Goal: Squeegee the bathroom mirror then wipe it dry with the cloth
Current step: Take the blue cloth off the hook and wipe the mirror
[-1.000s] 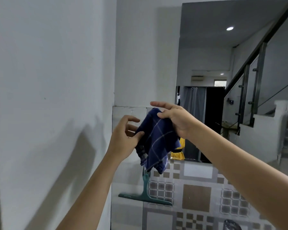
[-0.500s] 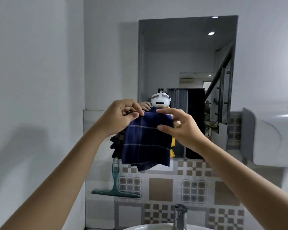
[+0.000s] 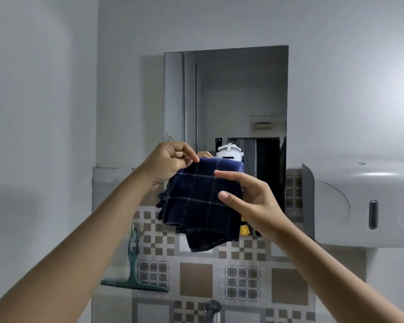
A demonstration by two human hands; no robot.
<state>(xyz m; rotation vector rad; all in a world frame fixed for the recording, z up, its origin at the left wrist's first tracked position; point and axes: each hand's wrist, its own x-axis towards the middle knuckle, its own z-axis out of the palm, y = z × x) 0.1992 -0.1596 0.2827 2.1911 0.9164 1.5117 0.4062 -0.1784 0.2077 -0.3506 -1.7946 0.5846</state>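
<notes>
Two bare forearms reach up from the bottom corners, and your hands meet in front of the glass. Your left hand pinches the top left corner of the dark blue checked cloth between thumb and fingers, closed tight on the fabric. Your right hand is spread wider at the cloth's right edge: thumb and forefinger lie on its front face, and the other fingers are hidden behind the fabric, so you seem to have the edge between them. The cloth hangs folded in several layers, its lower corner drooping past the mirror's bottom edge.

Just behind it, the tall rectangular frameless mirror sits on the white wall, the cloth covering its lower left part. You can see a white headset reflected above the cloth's top edge.

Down low to the left, the green plastic squeegee hangs by its handle against the patterned brown-and-grey wall tiles, blade at the bottom, well apart from both hands. At the bottom edge, a chrome tap pokes up. Off to the right, a white plastic dispenser is mounted beside the mirror.
</notes>
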